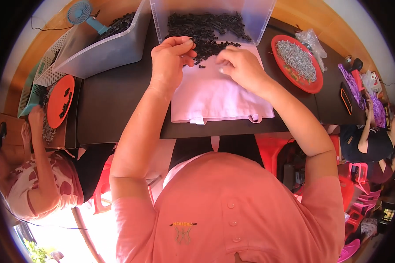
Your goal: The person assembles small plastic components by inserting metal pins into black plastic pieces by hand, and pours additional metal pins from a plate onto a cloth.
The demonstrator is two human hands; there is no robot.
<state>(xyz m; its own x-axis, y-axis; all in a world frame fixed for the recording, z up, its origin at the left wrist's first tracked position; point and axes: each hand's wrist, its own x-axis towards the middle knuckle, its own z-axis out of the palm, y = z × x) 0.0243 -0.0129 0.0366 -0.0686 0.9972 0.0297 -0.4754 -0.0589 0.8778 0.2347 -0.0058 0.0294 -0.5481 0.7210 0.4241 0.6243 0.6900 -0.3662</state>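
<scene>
My left hand [173, 59] is raised over the near side of a pile of small black parts [210, 50], thumb and forefinger pinched together on what looks like one small black part [193, 40]. To its right, my right hand [241, 65] hovers by the edge of the pile with bent fingers. Its fingertips are blurred, so whether they hold anything does not show. The pile spills from a clear plastic bin [259, 22] onto a pale pink cloth bag [224, 96] with short handles. One loose black part [202, 66] lies on the cloth between my hands.
A red plate of silvery screw-like pieces [296, 61] stands right, beside a plastic bag [314, 44]. At left are another bin [105, 52], a blue fan [80, 13] and an orange-red plate [61, 101] near a person's hand [36, 116]. Another person [368, 140] sits far right.
</scene>
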